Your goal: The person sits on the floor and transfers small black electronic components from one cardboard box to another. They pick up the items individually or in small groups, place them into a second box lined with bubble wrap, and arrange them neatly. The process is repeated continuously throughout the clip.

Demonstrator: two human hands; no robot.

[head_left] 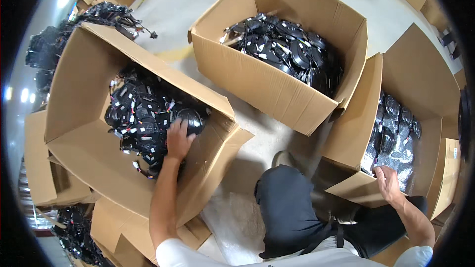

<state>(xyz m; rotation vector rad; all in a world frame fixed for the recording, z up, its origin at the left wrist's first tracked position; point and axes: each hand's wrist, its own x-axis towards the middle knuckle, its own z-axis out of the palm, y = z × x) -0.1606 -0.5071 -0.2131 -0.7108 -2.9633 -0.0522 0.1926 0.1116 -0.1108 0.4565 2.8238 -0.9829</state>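
My left hand (179, 139) reaches down into the large cardboard box (94, 123) on the left. Its fingers are stretched out with the thumb apart, touching or just over a shiny black rounded part (191, 120). Around it lies a heap of black plastic parts (143, 113) with short wires and white connectors. At the near edge of the box on the right (415, 74), my right hand (388, 183) has its thumb and fingers closed together. A thin wire end shows by these fingertips, but what they hold is unclear. Black parts (388, 141) lie there on clear bubble wrap (403, 160).
A third open box (262, 79) ahead holds a pile of glossy black parts (292, 49) with wires. More wrapped black parts (49, 49) are heaped beyond the left box. Raised cardboard flaps (217, 153) edge the boxes. My knee (284, 198) is between the left and right boxes.
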